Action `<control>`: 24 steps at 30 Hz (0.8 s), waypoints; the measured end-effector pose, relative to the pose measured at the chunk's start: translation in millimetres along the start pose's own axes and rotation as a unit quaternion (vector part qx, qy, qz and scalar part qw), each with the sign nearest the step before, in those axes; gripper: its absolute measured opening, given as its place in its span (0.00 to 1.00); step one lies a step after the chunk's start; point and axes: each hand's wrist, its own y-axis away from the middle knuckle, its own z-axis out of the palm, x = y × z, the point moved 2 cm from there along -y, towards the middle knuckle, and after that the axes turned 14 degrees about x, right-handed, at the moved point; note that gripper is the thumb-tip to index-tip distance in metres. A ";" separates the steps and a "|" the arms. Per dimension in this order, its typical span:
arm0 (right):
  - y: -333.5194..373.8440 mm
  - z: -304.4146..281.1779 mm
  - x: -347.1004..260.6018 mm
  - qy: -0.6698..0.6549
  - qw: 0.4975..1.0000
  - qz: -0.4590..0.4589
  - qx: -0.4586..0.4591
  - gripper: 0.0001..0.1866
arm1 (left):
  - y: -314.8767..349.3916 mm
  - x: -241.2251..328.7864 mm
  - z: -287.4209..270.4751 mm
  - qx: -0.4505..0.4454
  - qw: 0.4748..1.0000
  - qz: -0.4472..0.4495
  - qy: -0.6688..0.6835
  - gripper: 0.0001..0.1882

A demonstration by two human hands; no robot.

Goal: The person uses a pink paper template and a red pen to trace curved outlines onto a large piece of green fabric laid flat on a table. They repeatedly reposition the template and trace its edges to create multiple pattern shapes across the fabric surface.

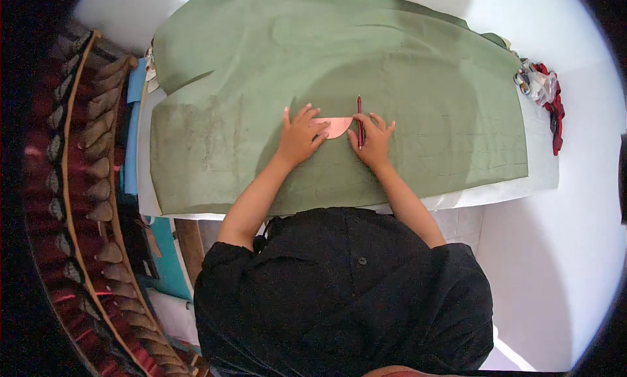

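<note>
A small pink piece (pixel 337 127) with a straight far edge and a rounded near edge lies flat on a large green sheet (pixel 424 83). My left hand (pixel 300 137) rests on the left end of the pink piece with its fingers spread, hiding that end. Just beyond the piece's right end, my right hand (pixel 373 141) grips a dark red pen (pixel 359 106) between thumb and fingers. The pen points away from me, close to the sheet. Whether its tip touches the sheet I cannot tell.
The wrinkled green sheet covers a table whose white edge (pixel 542 161) shows at the right. Bundled red cloth and clear plastic (pixel 545 93) sit at the far right corner. At the left stands a wooden rack (pixel 104 168), with blue cloth (pixel 132 142) beside the table.
</note>
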 end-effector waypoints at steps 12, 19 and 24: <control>0.2 4.0 3.1 0.005 1.000 0.015 0.014 0.20 | 14.0 10.2 6.5 0.067 0.994 -0.087 -0.022 0.16; -1.5 -0.1 1.3 0.003 1.000 0.012 -0.005 0.21 | 12.2 9.4 8.2 0.033 0.996 -0.086 -0.008 0.19; -1.6 0.6 1.6 -0.003 1.000 0.013 0.008 0.20 | 11.8 10.6 7.7 0.026 0.997 -0.077 -0.014 0.18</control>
